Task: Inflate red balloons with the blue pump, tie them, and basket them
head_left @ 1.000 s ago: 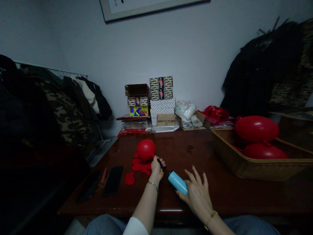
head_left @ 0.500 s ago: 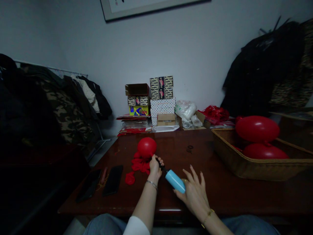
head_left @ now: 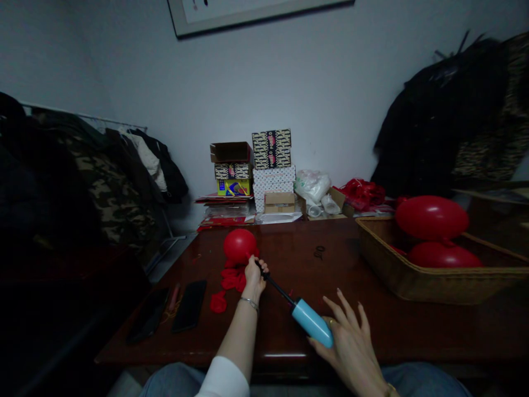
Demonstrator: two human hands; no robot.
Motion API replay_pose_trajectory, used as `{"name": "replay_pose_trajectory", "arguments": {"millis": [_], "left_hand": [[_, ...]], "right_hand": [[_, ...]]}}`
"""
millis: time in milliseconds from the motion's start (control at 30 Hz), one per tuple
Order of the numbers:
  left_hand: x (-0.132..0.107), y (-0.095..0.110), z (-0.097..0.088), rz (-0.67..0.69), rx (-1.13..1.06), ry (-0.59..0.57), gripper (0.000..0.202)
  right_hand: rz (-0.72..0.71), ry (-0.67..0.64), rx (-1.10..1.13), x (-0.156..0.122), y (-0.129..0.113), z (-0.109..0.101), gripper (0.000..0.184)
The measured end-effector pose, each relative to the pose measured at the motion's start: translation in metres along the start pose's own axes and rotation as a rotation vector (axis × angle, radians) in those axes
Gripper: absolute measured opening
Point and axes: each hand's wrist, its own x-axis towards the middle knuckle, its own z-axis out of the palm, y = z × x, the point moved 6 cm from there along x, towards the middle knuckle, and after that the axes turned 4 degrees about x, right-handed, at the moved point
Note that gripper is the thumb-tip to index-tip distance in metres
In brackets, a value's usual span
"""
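My left hand (head_left: 253, 272) is closed around the neck of a small red balloon (head_left: 239, 244) where it meets the black nozzle of a blue hand pump (head_left: 311, 321). The balloon is partly inflated and stands above the table. My right hand (head_left: 350, 341) cups the rear end of the pump's blue barrel, its fingers spread outward. The pump's black rod is drawn out between the barrel and my left hand.
Flat red balloons (head_left: 227, 281) lie by my left hand, with two dark phones (head_left: 189, 305) to their left. A wicker basket (head_left: 417, 275) at the right holds big red balloons (head_left: 431, 216). Stacked boxes (head_left: 273, 168) and bags line the wall.
My right hand has pulled the blue barrel back toward me, and the black rod now shows longer. My left hand and the balloon shifted slightly away and left.
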Motion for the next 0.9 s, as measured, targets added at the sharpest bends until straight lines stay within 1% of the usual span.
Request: {"name": "replay_pose_trajectory", "arguments": {"millis": [133,333,500,633,733,800,900], "left_hand": [[-0.006,-0.008,0.0,-0.012,0.002,-0.001,0.021],[-0.016,-0.028,0.002,-0.011,0.014,-0.012,0.024],[-0.019,-0.034,0.001,-0.004,0.07,-0.03,0.023],[-0.015,-0.036,-0.007,-0.016,0.054,0.001,0.021],[-0.01,-0.037,-0.01,-0.03,0.026,0.007,0.018],[-0.007,-0.033,-0.011,-0.025,0.016,0.006,0.017],[-0.002,-0.021,-0.01,-0.02,0.012,0.01,0.018]], "right_hand": [[0.016,-0.032,-0.004,0.01,-0.006,0.004,0.035],[0.041,-0.045,0.018,0.036,-0.022,0.015,0.036],[0.04,-0.048,0.027,0.049,-0.03,0.024,0.036],[0.028,-0.039,0.025,0.045,-0.032,0.028,0.038],[0.024,-0.034,0.019,0.038,-0.03,0.027,0.037],[0.022,-0.032,0.019,0.033,-0.026,0.024,0.037],[0.022,-0.052,0.029,0.022,-0.017,0.017,0.037]]}}
